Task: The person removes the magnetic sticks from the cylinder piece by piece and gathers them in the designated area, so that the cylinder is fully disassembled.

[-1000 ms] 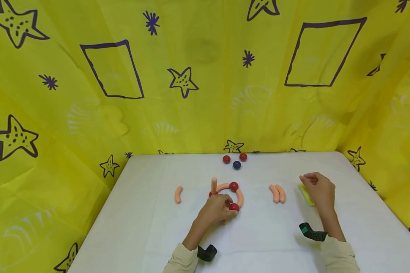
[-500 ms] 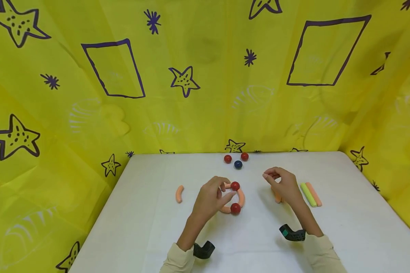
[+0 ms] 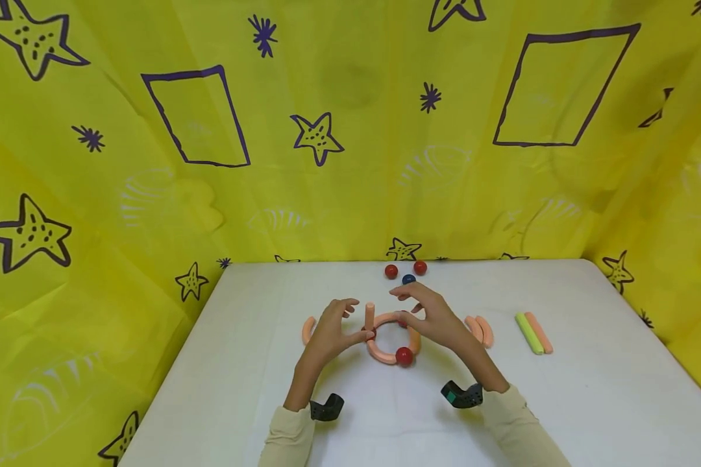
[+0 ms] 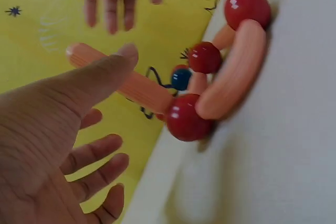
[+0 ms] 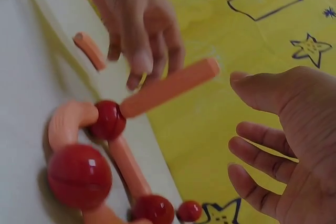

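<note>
A ring [image 3: 394,342] of orange curved pieces joined by red balls lies mid-table, with a short orange stick [image 3: 370,316] standing up from its left ball. My left hand [image 3: 359,319] is beside the stick with fingers spread. Its thumb [image 4: 105,69] touches the stick [image 4: 126,82] above the red ball [image 4: 184,121]. My right hand [image 3: 397,305] hovers open over the ring's far side and covers the back ball. In the right wrist view its palm [image 5: 283,145] is empty, near the stick [image 5: 168,87] and ball [image 5: 107,120].
Two red balls [image 3: 391,271] and a blue ball [image 3: 409,279] sit by the table's back edge. One loose curved piece [image 3: 307,329] lies left of the ring, and two more [image 3: 479,329] lie right of it. A green stick [image 3: 528,333] and an orange stick [image 3: 540,332] lie farther right.
My right hand left the green and orange sticks at the right and swept left to above the ring. My left hand came off the ring's front ball and shifted to the upright stick.
</note>
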Tool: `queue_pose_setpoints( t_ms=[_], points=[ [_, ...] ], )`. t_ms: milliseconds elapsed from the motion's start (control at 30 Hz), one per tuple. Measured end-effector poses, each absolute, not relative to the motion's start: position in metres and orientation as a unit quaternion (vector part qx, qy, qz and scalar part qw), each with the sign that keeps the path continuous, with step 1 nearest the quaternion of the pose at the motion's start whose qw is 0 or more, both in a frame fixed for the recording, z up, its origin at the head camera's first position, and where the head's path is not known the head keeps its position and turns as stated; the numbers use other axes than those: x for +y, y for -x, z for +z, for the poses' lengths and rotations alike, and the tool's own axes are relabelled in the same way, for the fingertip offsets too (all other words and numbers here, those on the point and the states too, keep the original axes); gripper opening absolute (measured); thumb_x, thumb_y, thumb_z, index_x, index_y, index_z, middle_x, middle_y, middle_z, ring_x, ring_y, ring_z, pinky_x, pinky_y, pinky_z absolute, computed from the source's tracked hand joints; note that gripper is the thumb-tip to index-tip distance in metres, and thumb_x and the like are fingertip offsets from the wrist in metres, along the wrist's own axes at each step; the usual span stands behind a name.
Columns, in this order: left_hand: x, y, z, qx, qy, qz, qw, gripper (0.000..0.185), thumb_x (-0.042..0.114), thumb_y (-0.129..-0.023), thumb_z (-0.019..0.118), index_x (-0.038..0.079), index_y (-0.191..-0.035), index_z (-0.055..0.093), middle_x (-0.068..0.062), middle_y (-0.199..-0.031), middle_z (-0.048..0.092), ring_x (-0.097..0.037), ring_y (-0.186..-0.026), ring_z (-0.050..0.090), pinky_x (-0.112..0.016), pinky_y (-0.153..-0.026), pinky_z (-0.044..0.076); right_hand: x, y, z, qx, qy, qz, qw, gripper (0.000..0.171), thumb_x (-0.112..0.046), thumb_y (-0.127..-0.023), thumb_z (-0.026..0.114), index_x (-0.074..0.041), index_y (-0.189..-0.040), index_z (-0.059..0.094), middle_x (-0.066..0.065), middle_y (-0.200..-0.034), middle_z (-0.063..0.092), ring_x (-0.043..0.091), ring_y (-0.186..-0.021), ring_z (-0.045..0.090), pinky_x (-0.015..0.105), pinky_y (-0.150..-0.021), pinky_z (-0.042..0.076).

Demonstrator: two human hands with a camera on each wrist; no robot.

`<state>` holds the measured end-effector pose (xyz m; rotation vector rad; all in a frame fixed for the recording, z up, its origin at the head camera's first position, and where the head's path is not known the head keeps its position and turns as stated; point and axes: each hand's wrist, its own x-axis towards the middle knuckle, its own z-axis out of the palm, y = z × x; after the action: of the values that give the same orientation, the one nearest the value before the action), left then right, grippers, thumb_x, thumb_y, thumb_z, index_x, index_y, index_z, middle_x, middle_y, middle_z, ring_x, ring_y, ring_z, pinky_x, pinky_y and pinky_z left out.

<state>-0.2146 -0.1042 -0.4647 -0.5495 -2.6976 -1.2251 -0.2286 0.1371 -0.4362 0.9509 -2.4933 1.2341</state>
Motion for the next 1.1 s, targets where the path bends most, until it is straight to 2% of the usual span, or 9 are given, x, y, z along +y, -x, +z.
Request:
queue_pose_setpoints(
  t_ms=[133, 267, 500, 633, 900, 1100],
  points=[
    [-0.104, 0.218, -0.477, -0.893, 0.183, -0.411, 0.022, 0.068, 0.042, -0.072, 0.072, 0.006, -0.124, 0.048, -0.011, -0.108, 0.056, -0.024, -0.098, 0.054, -0.037, -0.083, 0.044, 0.120, 0.230, -0.435, -0.835, -0.343, 0.418, 0.101, 0.043, -0.012, -0.079, 0.069, -0.016, -0.119, 0.055, -0.004, -0.112, 0.056, 0.015, -0.096, 0.054, 0.028, -0.067, 0.050],
    [-0.103, 0.216, -0.483, -0.893, 0.182, -0.411, 0.010, 0.061, 0.041, -0.073, 0.071, 0.005, -0.119, 0.052, -0.010, -0.102, 0.058, -0.023, -0.095, 0.054, -0.036, -0.081, 0.044, 0.107, 0.231, -0.437, -0.834, -0.342, 0.423, 0.094, 0.042, -0.016, -0.079, 0.069, -0.015, -0.119, 0.055, -0.004, -0.112, 0.055, 0.014, -0.095, 0.054, 0.025, -0.064, 0.049],
    [-0.101, 0.216, -0.487, -0.894, 0.183, -0.409, 0.022, 0.044, 0.034, -0.076, 0.071, 0.007, -0.110, 0.059, -0.008, -0.095, 0.059, -0.021, -0.089, 0.055, -0.033, -0.077, 0.044, 0.093, 0.234, -0.444, -0.815, -0.354, 0.449, 0.094, 0.031, -0.014, -0.080, 0.068, -0.012, -0.110, 0.060, -0.003, -0.106, 0.058, 0.015, -0.091, 0.056, 0.023, -0.060, 0.048],
    [-0.098, 0.215, -0.487, -0.898, 0.181, -0.401, 0.034, 0.034, 0.028, -0.078, 0.069, 0.009, -0.106, 0.063, -0.004, -0.092, 0.060, -0.018, -0.087, 0.056, -0.032, -0.076, 0.044, 0.090, 0.233, -0.446, -0.818, -0.333, 0.460, 0.092, 0.025, -0.013, -0.081, 0.067, -0.012, -0.105, 0.061, -0.006, -0.101, 0.060, 0.011, -0.088, 0.057, 0.023, -0.060, 0.048],
    [-0.095, 0.217, -0.490, -0.901, 0.173, -0.395, 0.041, 0.028, 0.024, -0.079, 0.069, 0.009, -0.102, 0.065, -0.001, -0.095, 0.063, -0.015, -0.089, 0.058, -0.031, -0.077, 0.045, 0.091, 0.231, -0.447, -0.822, -0.284, 0.491, 0.050, 0.018, -0.019, -0.083, 0.065, -0.013, -0.100, 0.061, -0.002, -0.092, 0.062, 0.015, -0.085, 0.057, 0.026, -0.063, 0.048],
    [-0.094, 0.218, -0.492, -0.900, 0.162, -0.403, 0.034, 0.026, 0.024, -0.078, 0.069, 0.009, -0.099, 0.066, 0.001, -0.090, 0.064, -0.014, -0.084, 0.058, -0.028, -0.073, 0.045, 0.098, 0.231, -0.452, -0.833, -0.262, 0.486, 0.041, 0.018, -0.017, -0.082, 0.066, -0.013, -0.099, 0.060, -0.002, -0.089, 0.061, 0.015, -0.075, 0.054, 0.026, -0.062, 0.048]
  ],
)
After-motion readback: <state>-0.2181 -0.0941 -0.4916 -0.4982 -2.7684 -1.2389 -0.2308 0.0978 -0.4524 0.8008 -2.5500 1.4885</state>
